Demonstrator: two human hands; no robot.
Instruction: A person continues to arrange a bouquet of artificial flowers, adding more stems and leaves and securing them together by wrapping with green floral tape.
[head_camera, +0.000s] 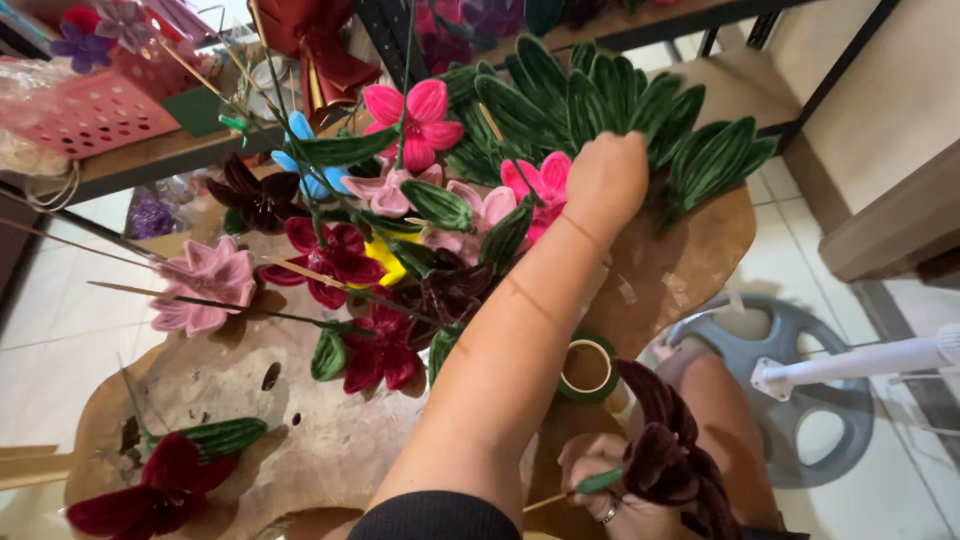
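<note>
My left hand (605, 178) reaches far across the wooden slab table (300, 440), its fingers closed on one of the green fuzzy-wire leaves (600, 100) in a fanned pile. My right hand (600, 488), with a ring on it, stays low near my lap. It grips the green-wrapped stick of a dark maroon fuzzy-wire flower (665, 450). Under my left forearm lie several handmade flowers on thin sticks: hot pink (415, 115), pale pink (205, 280), red (335, 255), dark maroon (255, 195) and blue (300, 150).
A roll of green tape (587, 367) lies on the slab beside my left forearm. Another maroon flower (150, 495) with a green leaf rests at the near left. A pink basket (90, 110) sits on a shelf at the back left. A grey fan base (790, 395) and white pole (860, 362) stand on the floor to the right.
</note>
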